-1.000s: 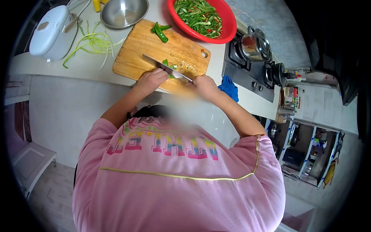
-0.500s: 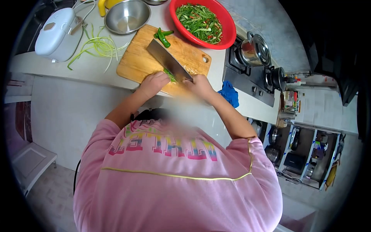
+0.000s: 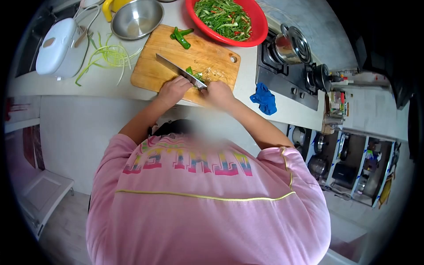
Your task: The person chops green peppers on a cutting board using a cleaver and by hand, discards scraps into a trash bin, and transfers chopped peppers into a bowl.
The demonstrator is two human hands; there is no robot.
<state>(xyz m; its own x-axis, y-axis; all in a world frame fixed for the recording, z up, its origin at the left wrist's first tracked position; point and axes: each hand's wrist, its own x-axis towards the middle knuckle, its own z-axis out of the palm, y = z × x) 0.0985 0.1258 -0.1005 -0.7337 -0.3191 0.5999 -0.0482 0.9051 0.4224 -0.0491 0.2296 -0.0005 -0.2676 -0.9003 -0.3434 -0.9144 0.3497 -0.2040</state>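
Note:
My right hand (image 3: 218, 93) grips the handle of a cleaver (image 3: 174, 67), its broad blade slanting up to the left over a wooden cutting board (image 3: 150, 55). Close against the near side of the blade, my left hand (image 3: 175, 90) has its fingers curled down on a green pepper, mostly hidden by fingers and steel. Cut green pepper pieces (image 3: 194, 74) lie just beyond the blade, with pale seeds scattered to their right. Two whole green peppers (image 3: 181, 39) rest crossed near the board's far edge.
A red basin (image 3: 261, 31) of cut greens stands behind the board, beside a steel bowl (image 3: 138, 18). Stringy green strips (image 3: 110, 55) and a white lidded appliance (image 3: 59, 48) are left. A blue cloth (image 3: 264, 99) lies right, near a stove with a steel pot (image 3: 287, 46).
The cleaver has turned, its blade tip lower and further left. Green pieces now show on the blade's far side. The whole view has shifted slightly.

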